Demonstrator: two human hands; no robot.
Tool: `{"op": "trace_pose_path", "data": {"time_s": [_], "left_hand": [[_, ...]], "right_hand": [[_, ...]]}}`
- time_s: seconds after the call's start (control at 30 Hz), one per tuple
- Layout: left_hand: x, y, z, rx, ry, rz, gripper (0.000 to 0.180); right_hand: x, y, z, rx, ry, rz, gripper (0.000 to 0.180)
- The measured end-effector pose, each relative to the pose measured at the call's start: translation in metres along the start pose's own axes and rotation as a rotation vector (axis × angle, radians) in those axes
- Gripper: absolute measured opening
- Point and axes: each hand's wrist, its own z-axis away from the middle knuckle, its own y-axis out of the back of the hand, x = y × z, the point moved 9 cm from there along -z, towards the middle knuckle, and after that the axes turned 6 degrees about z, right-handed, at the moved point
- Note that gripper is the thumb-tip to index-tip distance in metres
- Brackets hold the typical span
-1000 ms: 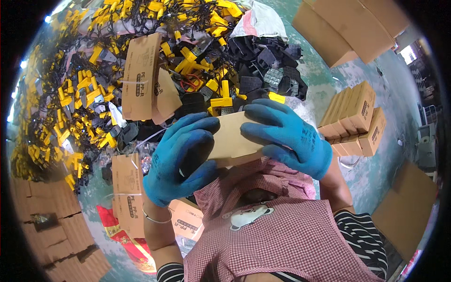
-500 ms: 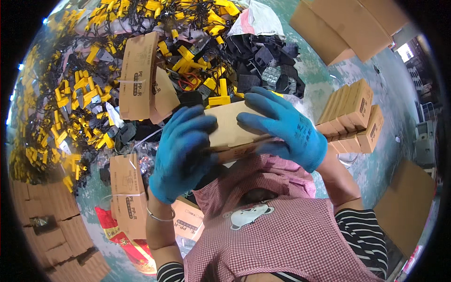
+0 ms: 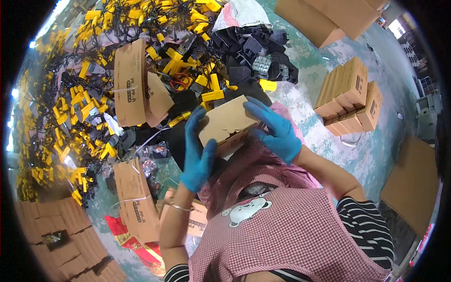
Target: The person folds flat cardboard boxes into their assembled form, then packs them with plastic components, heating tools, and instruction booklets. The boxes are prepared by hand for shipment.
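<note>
A small brown cardboard box (image 3: 227, 118) is held between my two blue-gloved hands above my lap. Along its left end, my left hand (image 3: 196, 152) presses with the fingers pointing up and the thumb near the box's front edge. My right hand (image 3: 278, 134) grips the right end, its fingers over the top corner. A torn-looking gap shows at the front edge of the box's upper face. Beyond the box lies a heap of yellow plastic tools with black cords (image 3: 77, 110) and dark moulded parts (image 3: 251, 47).
Flattened cartons (image 3: 129, 87) lie left of the box, with a tied carton bundle (image 3: 136, 199) nearer me. Small boxes (image 3: 345, 91) are stacked on the floor at right. Large cartons (image 3: 324, 19) stand far right, and stacked brown boxes (image 3: 58, 235) at lower left. A white sack (image 3: 242, 14) lies behind.
The box is tilted more, its right end higher, and stands a little farther left. My left hand has straightened its fingers along the box's end; my right hand has shifted toward me.
</note>
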Motion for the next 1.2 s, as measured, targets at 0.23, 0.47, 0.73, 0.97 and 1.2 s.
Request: {"op": "trace_pose_path", "data": {"time_s": [0.23, 0.47, 0.73, 0.97, 1.2], "left_hand": [[0.042, -0.009, -0.011, 0.15, -0.149, -0.11, 0.052], [0.061, -0.031, 0.007, -0.172, -0.467, -0.961, 0.067], [0.079, -0.024, -0.025, -0.244, -0.308, -0.593, 0.035], [0.078, -0.058, -0.041, -0.241, -0.203, -0.937, 0.038], [0.057, 0.01, -0.003, 0.227, -0.12, -0.328, 0.057]], "right_hand": [[-0.025, 0.033, -0.002, 0.107, 0.016, 0.027, 0.054], [-0.026, 0.016, 0.017, 0.171, 0.333, 0.451, 0.047], [-0.064, 0.022, 0.038, 0.312, 0.502, 0.505, 0.034], [-0.06, 0.009, 0.066, 0.315, 0.308, 0.251, 0.04], [-0.035, 0.047, 0.023, 0.363, 0.081, 0.15, 0.044]]}}
